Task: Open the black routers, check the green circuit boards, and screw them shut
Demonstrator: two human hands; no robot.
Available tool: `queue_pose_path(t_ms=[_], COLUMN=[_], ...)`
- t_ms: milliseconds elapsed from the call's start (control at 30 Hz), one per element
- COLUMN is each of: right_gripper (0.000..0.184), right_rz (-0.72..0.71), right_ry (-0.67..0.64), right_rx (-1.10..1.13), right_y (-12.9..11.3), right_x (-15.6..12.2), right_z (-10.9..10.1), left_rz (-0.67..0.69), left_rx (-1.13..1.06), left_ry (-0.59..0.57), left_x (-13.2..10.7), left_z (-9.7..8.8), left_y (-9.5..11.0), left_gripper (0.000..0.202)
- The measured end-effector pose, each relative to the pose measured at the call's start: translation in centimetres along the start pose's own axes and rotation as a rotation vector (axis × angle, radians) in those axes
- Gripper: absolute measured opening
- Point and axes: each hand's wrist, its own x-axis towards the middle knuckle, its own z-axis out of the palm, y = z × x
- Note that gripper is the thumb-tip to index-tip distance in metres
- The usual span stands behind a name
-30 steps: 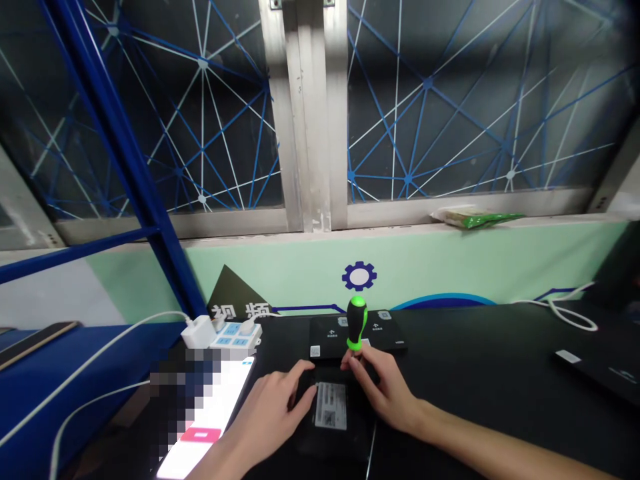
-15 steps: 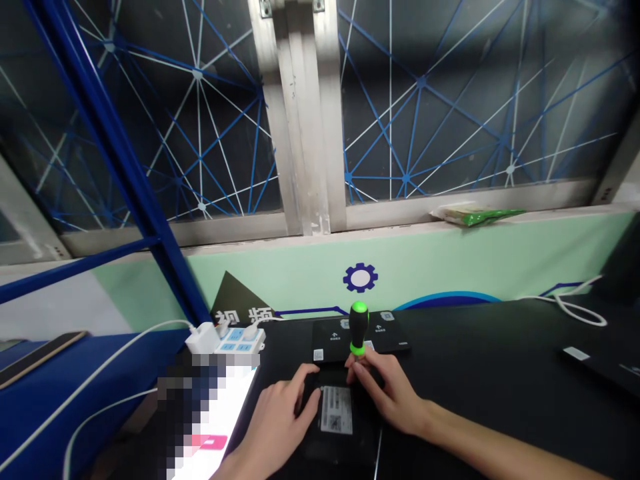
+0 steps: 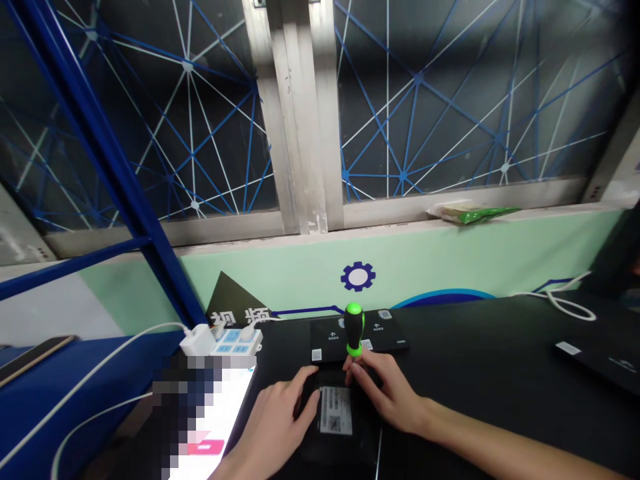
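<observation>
A labelled black device [image 3: 345, 450] lies flat on the table [image 3: 465, 380], the left hand [image 3: 280, 410] open along its left side, apparently steadying it. The right hand [image 3: 387, 387] pinches an upright screwdriver [image 3: 355, 330] low down, likely guiding its hidden tip. Black boxes [image 3: 327, 330] lie beyond.

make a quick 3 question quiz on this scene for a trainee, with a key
1. Which hand holds the green-and-black screwdriver?
2. True or false: the screwdriver's handle points down toward the table.
3. The large printed label beside the left hand is on: a) the power strip, b) the flat black object, c) the windowsill.

Key:
1. The right hand.
2. False; it points up.
3. b.
</observation>
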Motion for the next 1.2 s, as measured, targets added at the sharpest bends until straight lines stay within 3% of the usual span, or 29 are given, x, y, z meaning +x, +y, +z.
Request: queue_pose_path(t_ms=[600,1200], right_gripper=[0.026,0.025], right_rz=[0.001,-0.012], right_ry=[0.051,0.020], right_rx=[0.007,0.033], right_y=[0.4,0.3], right_x=[-0.3,-0.3], right_z=[0.1,0.0], left_rz=[0.003,0.009], left_rx=[0.057,0.049], left_ry=[-0.041,-0.066], left_x=[-0.2,-0.4], left_z=[-0.9,-1.2], left_y=[0.5,0.6], left_gripper=[0.041,0.039])
